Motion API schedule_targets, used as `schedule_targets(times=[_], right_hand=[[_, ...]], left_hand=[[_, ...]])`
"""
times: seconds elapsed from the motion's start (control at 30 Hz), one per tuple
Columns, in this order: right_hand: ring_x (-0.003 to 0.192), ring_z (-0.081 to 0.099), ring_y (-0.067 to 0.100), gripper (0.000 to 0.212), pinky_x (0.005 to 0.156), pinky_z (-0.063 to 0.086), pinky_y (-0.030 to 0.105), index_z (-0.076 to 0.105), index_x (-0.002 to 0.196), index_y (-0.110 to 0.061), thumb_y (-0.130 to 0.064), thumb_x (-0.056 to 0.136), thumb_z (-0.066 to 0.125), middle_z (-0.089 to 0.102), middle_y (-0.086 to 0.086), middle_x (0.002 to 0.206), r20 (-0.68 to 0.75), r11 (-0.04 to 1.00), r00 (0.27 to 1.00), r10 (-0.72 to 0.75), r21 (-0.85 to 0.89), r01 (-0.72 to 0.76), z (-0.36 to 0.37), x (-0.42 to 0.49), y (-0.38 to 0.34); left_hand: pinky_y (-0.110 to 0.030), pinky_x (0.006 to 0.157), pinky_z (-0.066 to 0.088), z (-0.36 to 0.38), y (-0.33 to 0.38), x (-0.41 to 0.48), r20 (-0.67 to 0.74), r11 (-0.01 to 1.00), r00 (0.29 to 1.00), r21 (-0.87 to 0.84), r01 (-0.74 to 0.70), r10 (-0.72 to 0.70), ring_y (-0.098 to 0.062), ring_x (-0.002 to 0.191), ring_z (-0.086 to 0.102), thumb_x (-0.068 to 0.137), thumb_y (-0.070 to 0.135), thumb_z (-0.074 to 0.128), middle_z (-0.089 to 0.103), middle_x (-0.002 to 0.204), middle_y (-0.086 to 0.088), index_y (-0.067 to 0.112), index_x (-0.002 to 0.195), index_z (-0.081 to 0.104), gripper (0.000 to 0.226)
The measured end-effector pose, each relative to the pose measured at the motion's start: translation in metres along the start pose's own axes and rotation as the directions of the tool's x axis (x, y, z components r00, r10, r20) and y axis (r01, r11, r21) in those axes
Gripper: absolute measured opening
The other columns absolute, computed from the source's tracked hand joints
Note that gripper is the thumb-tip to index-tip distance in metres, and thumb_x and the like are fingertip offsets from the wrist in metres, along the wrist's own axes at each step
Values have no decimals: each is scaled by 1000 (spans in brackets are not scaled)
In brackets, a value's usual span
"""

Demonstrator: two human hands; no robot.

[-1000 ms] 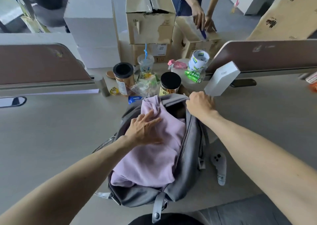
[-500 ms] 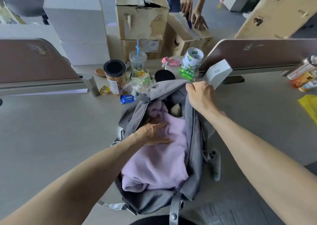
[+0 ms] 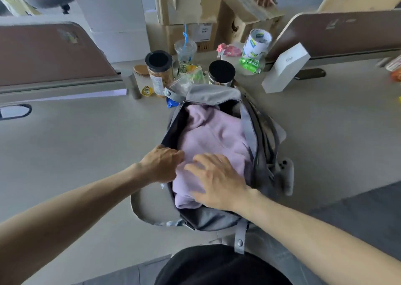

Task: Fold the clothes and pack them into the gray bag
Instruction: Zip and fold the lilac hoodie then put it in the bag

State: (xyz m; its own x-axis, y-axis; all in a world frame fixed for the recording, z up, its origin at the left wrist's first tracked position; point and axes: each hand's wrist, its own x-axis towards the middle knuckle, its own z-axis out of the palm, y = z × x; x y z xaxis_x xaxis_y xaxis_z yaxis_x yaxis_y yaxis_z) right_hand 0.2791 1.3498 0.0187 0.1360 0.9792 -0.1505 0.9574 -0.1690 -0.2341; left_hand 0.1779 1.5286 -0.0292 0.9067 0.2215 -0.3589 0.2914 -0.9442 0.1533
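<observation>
Lilac garment point(image 3: 212, 132) inside the open gray bag point(image 3: 212, 94) on the table point(image 3: 86, 145), my right hand point(image 3: 217, 182) spread flat on it, my left hand point(image 3: 160, 167) curled at the bag's left rim, grip unclear.

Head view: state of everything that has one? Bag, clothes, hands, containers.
gray bag: open, zip apart, lying on the table.
lilac garment: inside the bag, top showing.
right hand: flat, pressing on the garment.
left hand: fingers curled at the bag's left rim; grip unclear.
left jar: upright, black lid on.
right jar: upright, black lid on.
plastic cup: upright, lidded, straw in.
</observation>
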Motion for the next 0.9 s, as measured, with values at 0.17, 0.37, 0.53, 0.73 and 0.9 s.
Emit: schedule_targets(times=[0.17,0.37,0.53,0.73,0.9], right_hand=[[146,18,31,69,112,15,59,25,152,-36,-41,92,58,19,2,159,200,989,974,108,-120,-85,49,-5,8],[152,8,22,61,117,7,57,20,154,-39,-30,99,45,10,-4,165,196,983,969,152,-135,-127,53,-3,24],[151,2,20,75,116,-1,58,14,153,-44,-25,93,54,6,-5,164,236,981,959,158,-151,-125,65,-9,28],[143,31,22,51,114,23,47,42,146,-35,-46,97,51,36,-4,155,339,993,937,88,44,-109,22,-12,42],[114,52,26,45,101,28,57,61,112,-30,-64,92,38,64,-2,109,470,937,861,195,-348,-22,-49,-31,64]], left_hand=[[-42,87,22,11,1,-24,452,957,888,208,-200,87,-17,104,58,88,45,57,58,83,10,26,99,63,23],[-38,74,16,9,-3,-36,251,934,907,26,-356,339,-16,92,56,90,37,62,62,84,7,21,86,58,17],[-36,82,22,-32,-13,-53,71,879,888,-198,-434,455,-6,79,43,86,38,62,47,70,8,19,70,43,31],[-44,82,33,-44,-10,-56,-176,870,891,-206,-449,418,-7,76,43,90,47,48,44,70,4,17,66,48,39],[-43,73,40,-38,-3,-43,-295,870,871,-188,-456,393,-7,74,46,88,54,52,49,72,6,21,69,64,40]])
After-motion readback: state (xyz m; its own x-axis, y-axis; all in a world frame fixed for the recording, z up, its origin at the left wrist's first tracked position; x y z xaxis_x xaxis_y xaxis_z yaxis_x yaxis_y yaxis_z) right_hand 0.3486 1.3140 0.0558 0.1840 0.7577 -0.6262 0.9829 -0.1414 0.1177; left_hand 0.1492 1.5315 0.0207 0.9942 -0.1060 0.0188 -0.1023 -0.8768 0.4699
